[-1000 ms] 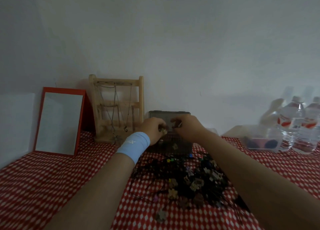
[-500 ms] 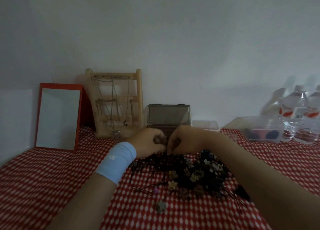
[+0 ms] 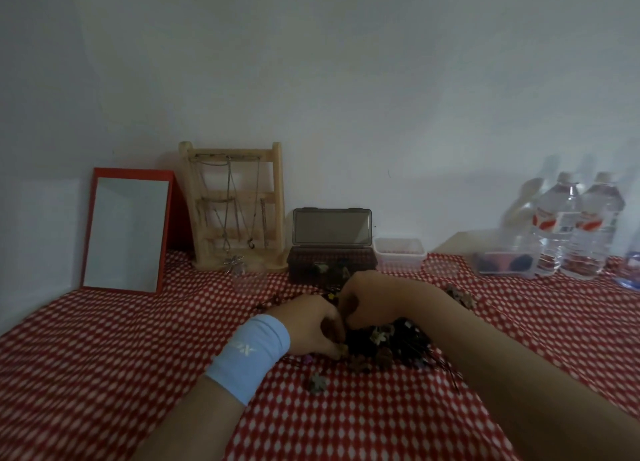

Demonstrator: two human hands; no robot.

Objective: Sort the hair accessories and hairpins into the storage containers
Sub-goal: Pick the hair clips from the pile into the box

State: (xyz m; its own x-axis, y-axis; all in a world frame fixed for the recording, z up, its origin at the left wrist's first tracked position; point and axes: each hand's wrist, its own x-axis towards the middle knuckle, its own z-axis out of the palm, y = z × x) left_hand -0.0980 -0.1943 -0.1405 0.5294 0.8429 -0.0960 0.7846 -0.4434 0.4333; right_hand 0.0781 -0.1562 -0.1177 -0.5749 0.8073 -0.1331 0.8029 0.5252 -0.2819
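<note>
Hairpins and hair accessories (image 3: 388, 348) lie heaped on the red-checked bench (image 3: 104, 356), just in front of the open dark storage box (image 3: 331, 264), with 1 stray flower clip (image 3: 317, 382) lying nearer the camera. Judged light, thin and stiff, with small flower heads that look breakable; the wire shanks appear tangled, so each is best lifted singly by its shank, not its ornament. Colours are dark with pale and brown blossoms; detail is dim. Left hand (image 3: 311, 325) and right hand (image 3: 377, 299) meet at the heap's left edge, fingers (image 3: 337, 348) curled and pressed together; whether they pinch a pin cannot be told. A clear tub (image 3: 400, 252) stands beside the box.
</note>
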